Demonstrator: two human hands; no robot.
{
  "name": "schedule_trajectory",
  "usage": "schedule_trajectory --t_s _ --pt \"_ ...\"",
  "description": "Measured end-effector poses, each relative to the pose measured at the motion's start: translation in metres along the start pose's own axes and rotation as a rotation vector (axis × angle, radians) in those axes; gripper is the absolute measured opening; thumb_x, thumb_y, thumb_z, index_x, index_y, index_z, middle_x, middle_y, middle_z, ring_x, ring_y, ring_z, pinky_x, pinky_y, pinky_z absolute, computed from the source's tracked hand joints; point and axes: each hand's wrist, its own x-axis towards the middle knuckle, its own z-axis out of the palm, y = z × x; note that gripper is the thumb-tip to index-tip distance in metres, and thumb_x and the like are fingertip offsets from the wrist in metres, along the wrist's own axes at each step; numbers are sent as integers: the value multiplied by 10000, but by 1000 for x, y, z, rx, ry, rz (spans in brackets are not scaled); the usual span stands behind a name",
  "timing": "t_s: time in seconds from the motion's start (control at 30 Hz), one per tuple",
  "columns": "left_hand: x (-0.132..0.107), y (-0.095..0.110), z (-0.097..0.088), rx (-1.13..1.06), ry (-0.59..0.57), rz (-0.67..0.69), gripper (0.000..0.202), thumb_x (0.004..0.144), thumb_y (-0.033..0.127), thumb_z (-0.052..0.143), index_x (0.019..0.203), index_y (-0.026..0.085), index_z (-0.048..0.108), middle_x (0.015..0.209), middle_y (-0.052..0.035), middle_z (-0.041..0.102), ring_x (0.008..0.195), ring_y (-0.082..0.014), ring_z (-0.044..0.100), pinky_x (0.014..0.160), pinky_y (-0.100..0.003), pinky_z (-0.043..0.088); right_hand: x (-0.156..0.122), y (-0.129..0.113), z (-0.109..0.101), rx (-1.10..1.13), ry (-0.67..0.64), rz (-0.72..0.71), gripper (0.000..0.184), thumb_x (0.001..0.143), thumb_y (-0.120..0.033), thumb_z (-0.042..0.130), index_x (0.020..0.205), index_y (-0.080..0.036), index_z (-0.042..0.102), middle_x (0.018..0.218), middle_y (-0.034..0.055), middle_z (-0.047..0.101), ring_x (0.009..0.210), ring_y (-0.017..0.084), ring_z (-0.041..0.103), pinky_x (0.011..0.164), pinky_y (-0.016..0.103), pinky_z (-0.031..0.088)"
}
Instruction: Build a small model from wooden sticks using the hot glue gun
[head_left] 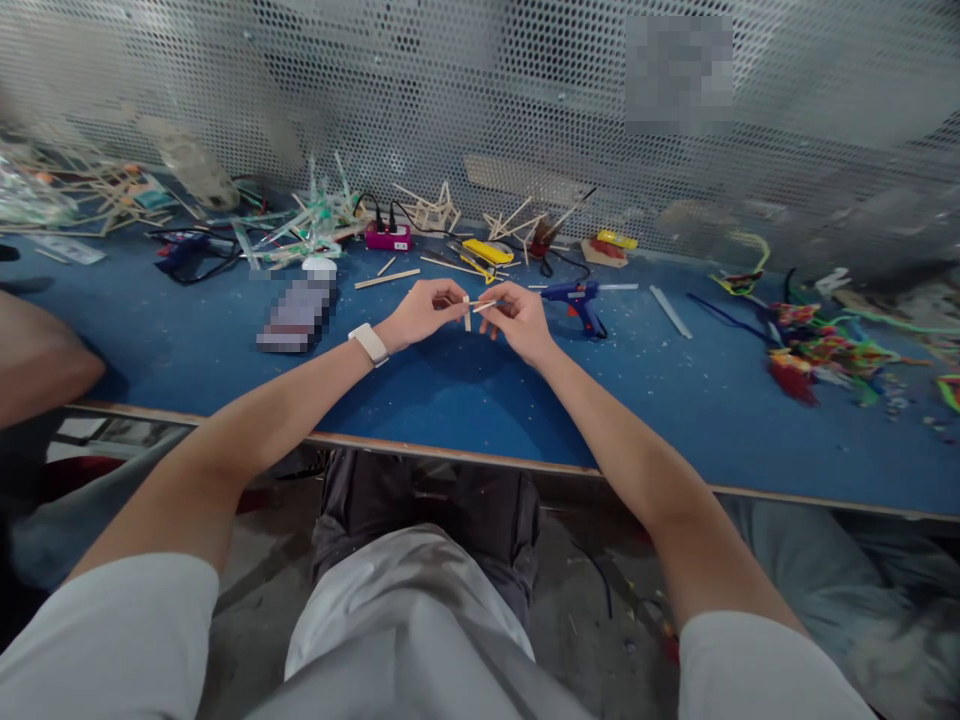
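The short wooden stick stands roughly upright at the fingertips of the left hand, above the blue table. The right hand pinches a thin stick close to it; whether the sticks touch, I cannot tell. Toward the front edge there lies a wide stretch of bare surface. The blue glue gun is just beside the right hand; behind, the perforated panel bounds the room. The phone, at left, has a blurred, unreadable screen.

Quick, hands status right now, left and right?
Left hand: closed, pinching a short pale stick.
Right hand: closed, pinching a thin pale strip.
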Motion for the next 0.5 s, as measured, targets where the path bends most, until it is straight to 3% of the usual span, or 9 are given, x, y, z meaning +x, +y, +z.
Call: schedule_trajectory --t_s 0.5 --pt "-1 1 3 -53 41 -47 125 972 262 859 967 173 770 857 -31 773 754 -125 682 735 -266 560 -5 -4 -3 -175 9 -99 689 786 -916 935 982 -272 792 762 10 757 589 181 698 544 359 544"
